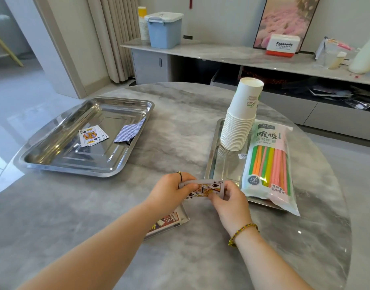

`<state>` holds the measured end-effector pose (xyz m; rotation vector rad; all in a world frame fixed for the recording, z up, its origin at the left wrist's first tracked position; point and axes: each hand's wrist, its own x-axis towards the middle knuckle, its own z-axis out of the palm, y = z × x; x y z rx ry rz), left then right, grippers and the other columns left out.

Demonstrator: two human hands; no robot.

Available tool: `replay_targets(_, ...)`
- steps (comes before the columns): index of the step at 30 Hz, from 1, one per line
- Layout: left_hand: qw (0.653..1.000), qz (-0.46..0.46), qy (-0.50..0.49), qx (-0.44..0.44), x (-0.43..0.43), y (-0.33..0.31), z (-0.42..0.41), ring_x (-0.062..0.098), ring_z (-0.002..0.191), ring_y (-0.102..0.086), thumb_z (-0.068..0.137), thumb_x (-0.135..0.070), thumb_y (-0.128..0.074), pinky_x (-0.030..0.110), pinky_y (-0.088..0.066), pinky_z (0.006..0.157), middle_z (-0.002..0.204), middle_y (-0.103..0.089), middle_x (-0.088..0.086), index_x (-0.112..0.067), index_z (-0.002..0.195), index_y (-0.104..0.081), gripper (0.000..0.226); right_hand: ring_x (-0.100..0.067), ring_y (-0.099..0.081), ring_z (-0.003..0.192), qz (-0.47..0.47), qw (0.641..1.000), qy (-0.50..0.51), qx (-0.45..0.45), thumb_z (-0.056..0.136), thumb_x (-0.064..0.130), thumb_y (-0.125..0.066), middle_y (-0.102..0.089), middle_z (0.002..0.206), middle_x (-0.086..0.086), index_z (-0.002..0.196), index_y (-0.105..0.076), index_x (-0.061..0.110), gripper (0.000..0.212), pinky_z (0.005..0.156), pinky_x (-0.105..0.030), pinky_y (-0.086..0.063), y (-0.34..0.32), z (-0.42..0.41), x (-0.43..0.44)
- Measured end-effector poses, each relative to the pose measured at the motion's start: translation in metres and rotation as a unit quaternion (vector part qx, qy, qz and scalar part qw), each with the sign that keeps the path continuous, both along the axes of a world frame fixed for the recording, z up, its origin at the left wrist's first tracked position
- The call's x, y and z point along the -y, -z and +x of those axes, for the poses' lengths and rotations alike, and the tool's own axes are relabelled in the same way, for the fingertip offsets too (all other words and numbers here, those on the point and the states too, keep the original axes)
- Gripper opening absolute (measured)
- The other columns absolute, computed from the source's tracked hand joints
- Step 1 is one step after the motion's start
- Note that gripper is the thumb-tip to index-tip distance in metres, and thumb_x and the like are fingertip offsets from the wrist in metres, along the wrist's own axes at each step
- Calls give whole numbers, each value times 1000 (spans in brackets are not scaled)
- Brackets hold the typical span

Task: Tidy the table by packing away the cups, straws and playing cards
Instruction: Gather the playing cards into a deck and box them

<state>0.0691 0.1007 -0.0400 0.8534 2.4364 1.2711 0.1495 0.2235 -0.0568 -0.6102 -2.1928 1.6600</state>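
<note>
Pinching a thin stack of face-up playing cards (203, 188), a queen on top, by both short ends: with the left hand (169, 190), fingers curled over the far edge and thumb pressing on the face, and with the right hand (230, 203), thumb and curled fingers closing on the other end. Holding that stack over the round grey marble table (179, 126), toward its near edge and just beside the near left corner of the smaller steel tray (213, 155). Partly covering, with the left wrist, a red-and-white printed card box (169, 221) lying on the table underneath. Showing farther out, in that smaller tray, a tall upside-down stack of white paper cups (240, 122) at the far end and, just beside it, a clear packet of coloured drinking straws (267, 164) overhanging the tray's near edge. Showing, in the larger steel tray (54, 162) toward the table's left edge, fanned face-up cards with a king on top (90, 136) and blue-backed cards (128, 132) leaning on the right rim.
</note>
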Motion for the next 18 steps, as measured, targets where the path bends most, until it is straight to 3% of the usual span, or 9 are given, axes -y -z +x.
replay_targets(2, 999, 28, -14, 18, 5, -10, 1, -9, 50, -51, 86, -17, -57, 2, -37, 48, 62, -55, -17, -27, 79, -63, 14, -7, -57, 60, -49, 998, -4, -25, 78, -4, -60, -62, 66, 5, 68, -55, 24, 30, 52, -7, -44, -5, 0, 1)
replay_targets(5, 997, -3, 20, 78, 18, -23, 0, -6, 37, -45, 87, -20, -56, 4, -31, 39, 56, -51, -12, -32, 70, -55, 20, 3, -60, 55, -52, 997, -44, -35, 76, -6, -61, -64, 62, 12, 69, -58, 26, 33, 54, -5, -45, -11, 0, 6)
replay_targets(7, 984, -31, 69, 161, 30, -33, 0, -6, 43, -50, 86, -22, -57, 6, -38, 45, 64, -56, -9, -28, 73, -55, 14, 7, -60, 57, -50, 995, -68, -43, 77, -8, -60, -64, 62, 14, 71, -59, 28, 36, 56, -6, -46, -16, 2, 12)
replay_targets(10, 947, -22, 140, 289, 49, -41, -4, 4, 68, -63, 80, -28, -59, 18, -52, 68, 79, -65, -4, -20, 81, -58, 8, 9, -61, 63, -41, 992, -110, -47, 77, -9, -59, -65, 73, 16, 77, -58, 32, 41, 60, -7, -47, -25, 4, 20)
replay_targets(13, 908, 19, 191, 373, 67, -42, -8, 5, 73, -66, 73, -39, -65, 20, -53, 73, 74, -70, -9, -14, 84, -61, 27, 11, -59, 66, -15, 987, -153, -41, 76, -8, -61, -65, 78, 17, 77, -60, 37, 44, 63, -5, -45, -36, 5, 29)
replay_targets(15, 875, 63, 198, 437, 76, -41, -8, 5, 78, -67, 58, -48, -77, 19, -53, 73, 80, -72, -8, -12, 92, -59, 53, 9, -58, 69, 17, 984, -174, -27, 76, -4, -63, -65, 79, 17, 76, -61, 41, 45, 65, -5, -43, -40, 3, 37)
replay_targets(18, 842, 113, 184, 494, 94, -32, -6, 12, 85, -68, 41, -53, -83, 26, -55, 77, 89, -73, -3, -14, 102, -57, 78, -3, -58, 83, 59, 980, -189, 10, 77, 4, -64, -66, 97, -2, 88, -65, 31, 29, 75, -9, -43, -44, -12, 56)
